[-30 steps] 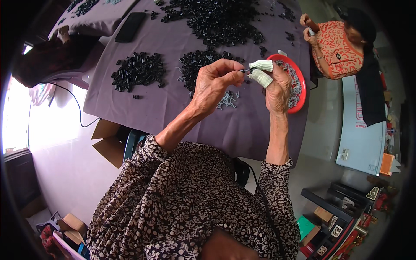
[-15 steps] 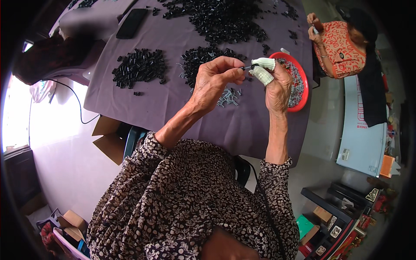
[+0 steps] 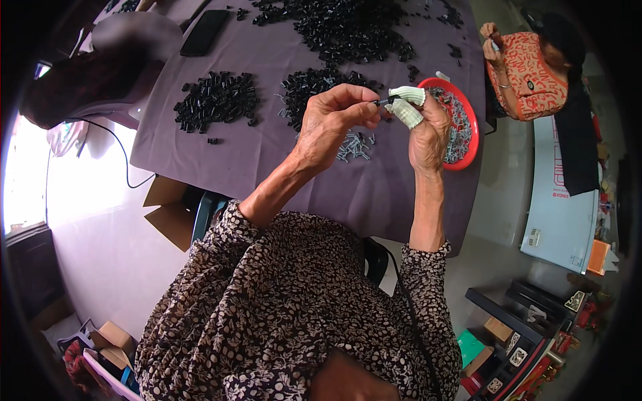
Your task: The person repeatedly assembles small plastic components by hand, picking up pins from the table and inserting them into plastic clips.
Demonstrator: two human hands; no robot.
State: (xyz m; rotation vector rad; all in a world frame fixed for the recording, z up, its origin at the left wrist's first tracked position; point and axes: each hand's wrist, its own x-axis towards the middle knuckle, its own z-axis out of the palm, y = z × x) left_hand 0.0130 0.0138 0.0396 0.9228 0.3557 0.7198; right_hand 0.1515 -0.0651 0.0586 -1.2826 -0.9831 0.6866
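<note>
My left hand (image 3: 328, 123) is closed, its thumb and forefinger pinching one end of a thin, dark screw-like piece (image 3: 383, 102). From the other side my right hand (image 3: 428, 127) meets it, with pale knitted finger sleeves (image 3: 408, 107) on the thumb and a finger. Between those sleeved tips sits a small black part, mostly hidden, in line with the screw-like piece. Below the hands lies a loose heap of grey screws (image 3: 354, 147). Behind my left hand is a pile of small black plastic parts (image 3: 301, 90), partly covered by it.
Beside my right hand stands a red bowl (image 3: 473, 134) of small metal pieces. Another black-part pile (image 3: 217, 100) lies left, and a larger one (image 3: 348, 33) farther back. A black phone (image 3: 204, 32) rests on the purple tablecloth (image 3: 254, 160). A person in orange (image 3: 531, 73) sits at the right.
Both hands keep their pinch, with only slight finger movement at the small piece. The view has shifted a little.
</note>
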